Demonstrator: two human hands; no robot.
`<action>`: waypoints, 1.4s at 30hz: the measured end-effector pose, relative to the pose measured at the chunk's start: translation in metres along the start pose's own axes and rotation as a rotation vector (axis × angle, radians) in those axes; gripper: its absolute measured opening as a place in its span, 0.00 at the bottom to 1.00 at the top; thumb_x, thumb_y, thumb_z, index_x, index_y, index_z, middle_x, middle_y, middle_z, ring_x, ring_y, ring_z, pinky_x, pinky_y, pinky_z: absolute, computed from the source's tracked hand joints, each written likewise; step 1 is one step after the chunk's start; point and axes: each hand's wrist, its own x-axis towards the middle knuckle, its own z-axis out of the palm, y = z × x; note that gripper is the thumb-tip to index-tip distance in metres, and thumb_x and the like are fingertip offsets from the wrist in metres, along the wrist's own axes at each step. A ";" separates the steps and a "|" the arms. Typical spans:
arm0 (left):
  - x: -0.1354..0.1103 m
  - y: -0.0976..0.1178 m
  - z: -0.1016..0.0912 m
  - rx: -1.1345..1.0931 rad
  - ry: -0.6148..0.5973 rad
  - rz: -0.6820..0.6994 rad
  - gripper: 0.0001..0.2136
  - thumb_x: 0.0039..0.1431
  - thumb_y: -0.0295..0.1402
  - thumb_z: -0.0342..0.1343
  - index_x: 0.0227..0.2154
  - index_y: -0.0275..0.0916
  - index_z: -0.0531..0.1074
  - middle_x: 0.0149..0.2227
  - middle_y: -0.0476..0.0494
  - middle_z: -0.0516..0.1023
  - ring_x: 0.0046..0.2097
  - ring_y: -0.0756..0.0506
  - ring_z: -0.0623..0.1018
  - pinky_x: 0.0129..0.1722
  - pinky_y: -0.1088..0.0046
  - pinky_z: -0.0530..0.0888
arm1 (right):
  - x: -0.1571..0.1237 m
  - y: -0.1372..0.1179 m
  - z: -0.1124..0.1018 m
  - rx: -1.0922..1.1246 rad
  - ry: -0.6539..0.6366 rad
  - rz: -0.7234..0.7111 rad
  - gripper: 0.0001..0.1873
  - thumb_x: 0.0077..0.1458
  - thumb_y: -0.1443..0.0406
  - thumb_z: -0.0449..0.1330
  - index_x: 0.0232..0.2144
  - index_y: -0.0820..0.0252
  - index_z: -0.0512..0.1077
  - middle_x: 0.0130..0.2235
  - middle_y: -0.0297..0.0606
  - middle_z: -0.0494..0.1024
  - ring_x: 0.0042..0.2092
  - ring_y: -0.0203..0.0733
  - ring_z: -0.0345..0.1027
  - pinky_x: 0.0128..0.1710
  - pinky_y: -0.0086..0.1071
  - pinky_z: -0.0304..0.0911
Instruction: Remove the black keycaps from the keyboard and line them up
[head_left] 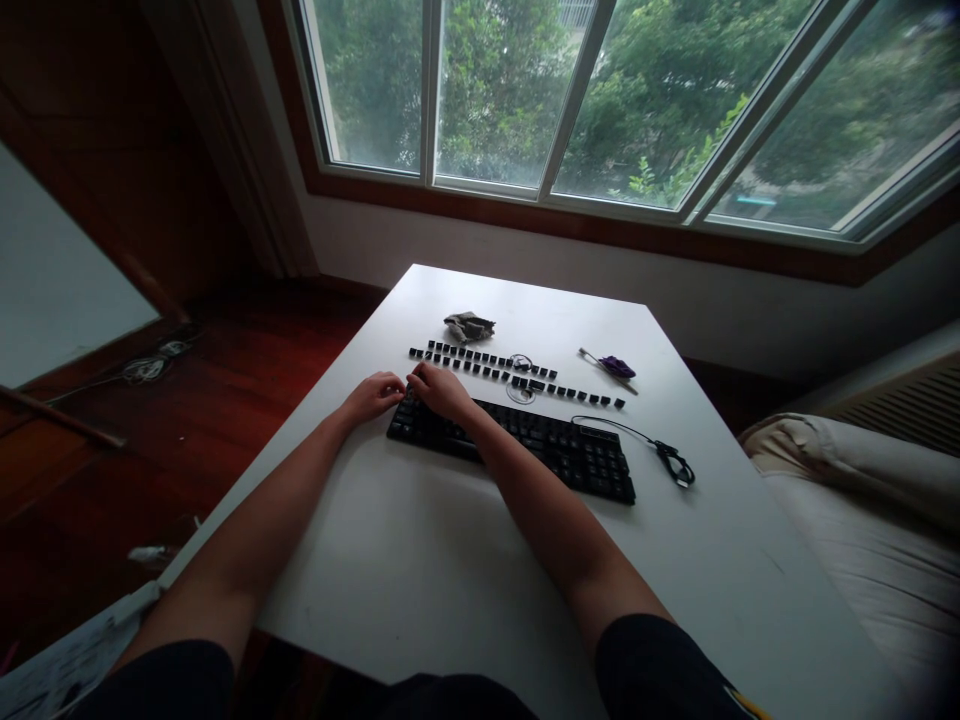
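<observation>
A black keyboard [555, 445] lies slantwise on the white table. At its far left corner my right hand [442, 390] reaches over the keys with thumb and fingers pinched together; whatever they hold is hidden. Beside it, my left hand [377, 394] has its fingers bent and closed at the keyboard's left end, seemingly gripping that edge. Just beyond the keyboard, several loose black keycaps [491, 374] are lined up in two rows. Two thin wire loops, one farther off [523, 362] and a nearer one [521, 396], lie among the rows.
A crumpled grey cloth [469, 327] sits behind the keycaps. To the right are a brush [592, 356] and a purple cloth-like item [619, 367]. The keyboard's bundled cable [675, 465] rests near the right side. A window [525, 100] faces the table [420, 560]; a cushioned seat [840, 530] stands at right.
</observation>
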 end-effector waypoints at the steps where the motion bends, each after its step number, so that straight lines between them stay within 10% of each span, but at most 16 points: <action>1: 0.000 0.000 0.000 0.001 -0.002 -0.001 0.06 0.60 0.35 0.58 0.36 0.41 0.78 0.36 0.46 0.77 0.38 0.44 0.73 0.40 0.67 0.70 | 0.001 0.000 0.000 -0.022 0.009 0.012 0.11 0.66 0.58 0.57 0.37 0.57 0.74 0.32 0.38 0.81 0.37 0.44 0.73 0.38 0.32 0.59; 9: 0.000 0.002 -0.001 -0.005 0.003 0.002 0.06 0.61 0.35 0.58 0.36 0.42 0.79 0.36 0.45 0.77 0.39 0.44 0.73 0.40 0.67 0.70 | 0.012 0.021 0.005 0.296 -0.142 0.143 0.13 0.69 0.61 0.52 0.35 0.59 0.73 0.28 0.35 0.80 0.30 0.39 0.73 0.33 0.30 0.62; 20: 0.000 -0.003 0.000 0.037 -0.005 -0.004 0.05 0.59 0.35 0.57 0.32 0.40 0.76 0.33 0.47 0.74 0.38 0.44 0.71 0.38 0.68 0.68 | -0.019 -0.009 0.006 -0.221 -0.049 -0.258 0.11 0.65 0.56 0.60 0.43 0.54 0.76 0.39 0.42 0.82 0.41 0.46 0.73 0.37 0.31 0.56; 42: -0.001 0.004 -0.001 0.027 0.002 -0.035 0.07 0.61 0.35 0.56 0.37 0.41 0.78 0.37 0.45 0.77 0.39 0.44 0.73 0.40 0.66 0.72 | -0.024 0.010 0.024 0.037 0.225 -0.069 0.15 0.70 0.55 0.50 0.43 0.54 0.73 0.33 0.35 0.80 0.37 0.44 0.75 0.40 0.32 0.60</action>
